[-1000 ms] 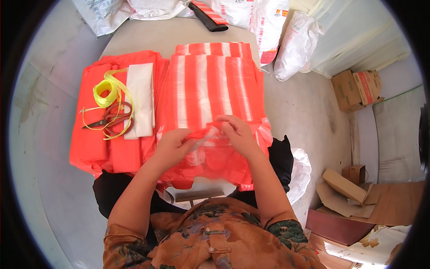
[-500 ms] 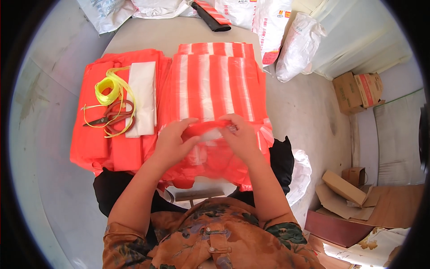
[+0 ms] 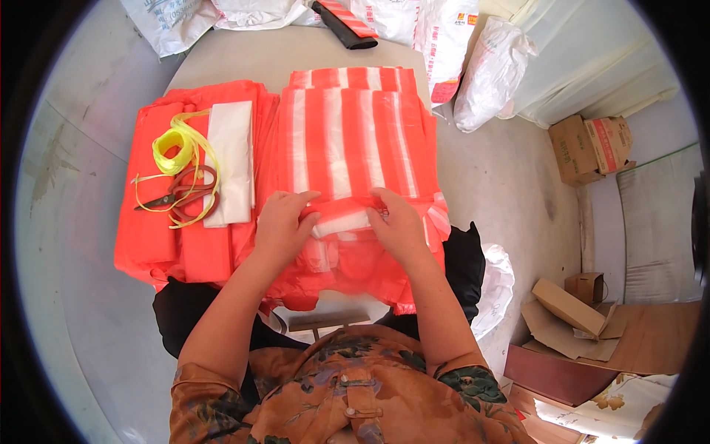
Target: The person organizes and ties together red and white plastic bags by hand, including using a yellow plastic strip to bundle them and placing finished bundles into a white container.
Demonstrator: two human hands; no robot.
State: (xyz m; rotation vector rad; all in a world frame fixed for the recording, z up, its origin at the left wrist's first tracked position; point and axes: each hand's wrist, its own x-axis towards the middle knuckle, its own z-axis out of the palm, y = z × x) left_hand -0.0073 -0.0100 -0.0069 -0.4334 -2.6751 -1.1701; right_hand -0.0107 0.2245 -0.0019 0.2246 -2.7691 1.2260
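A stack of red-and-white striped plastic bags (image 3: 347, 137) lies in front of me, its near part loose and crumpled toward my lap. My left hand (image 3: 282, 229) pinches the folded edge of the top bag between thumb and fingers. The same edge is gripped by my right hand (image 3: 398, 226) a short way to the right. Between the hands a folded strip with a white band (image 3: 344, 223) is stretched across.
To the left sits a red plastic stack (image 3: 155, 229) bearing scissors (image 3: 177, 196), a roll of yellow ribbon (image 3: 171, 148) and a folded white sheet (image 3: 233, 163). White sacks (image 3: 492, 74) stand beyond the table (image 3: 251, 55). Cardboard boxes (image 3: 592, 152) are at the right.
My left thumb has closed in toward its fingers on the bag's edge. The white band between my hands now shows wider and flatter. The right hand has hardly moved.
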